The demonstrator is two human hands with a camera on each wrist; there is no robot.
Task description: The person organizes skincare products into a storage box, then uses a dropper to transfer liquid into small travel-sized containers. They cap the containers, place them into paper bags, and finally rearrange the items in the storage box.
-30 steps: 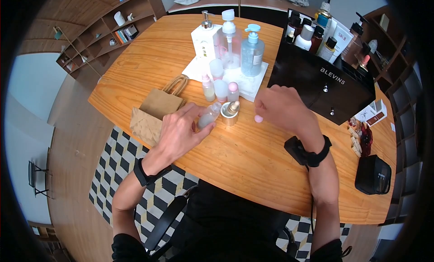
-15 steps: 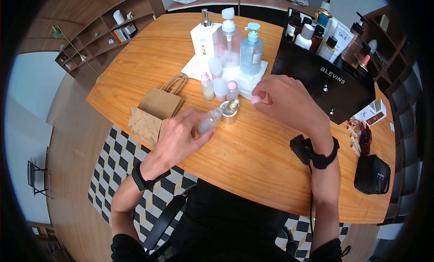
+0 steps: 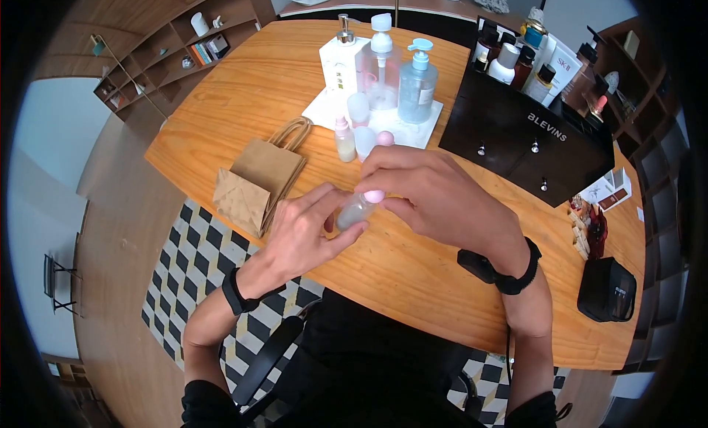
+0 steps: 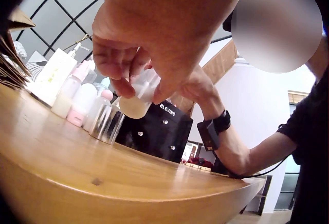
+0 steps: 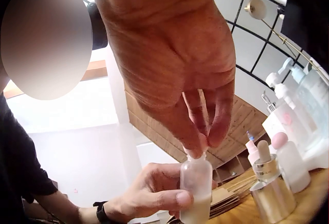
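My left hand (image 3: 295, 232) holds a small translucent bottle (image 3: 352, 215) between thumb and fingers, tilted above the table. Pale liquid sits in its lower part in the right wrist view. At the bottle's mouth, my right hand (image 3: 446, 199) pinches a round pink cap (image 3: 375, 196) with thumb and fingertips. A gold dropper bottle (image 5: 272, 195) stands close by on the table, hidden behind my right hand in the head view. Just beyond are a pink-topped bottle (image 5: 294, 165) and a small pink-capped bottle of pale liquid (image 3: 345, 142).
A brown paper bag (image 3: 258, 181) lies to the left. Pump bottles, among them a blue one (image 3: 418, 88), stand on a white board (image 3: 424, 133) at the back. The black cosmetics case (image 3: 509, 140) is at the right, with a black pouch (image 3: 607, 289) nearer the edge.
My right hand has moved left and down with the pink cap, from beside the black case to the bottle's mouth. My left hand keeps its hold on the bottle, shifting slightly right.
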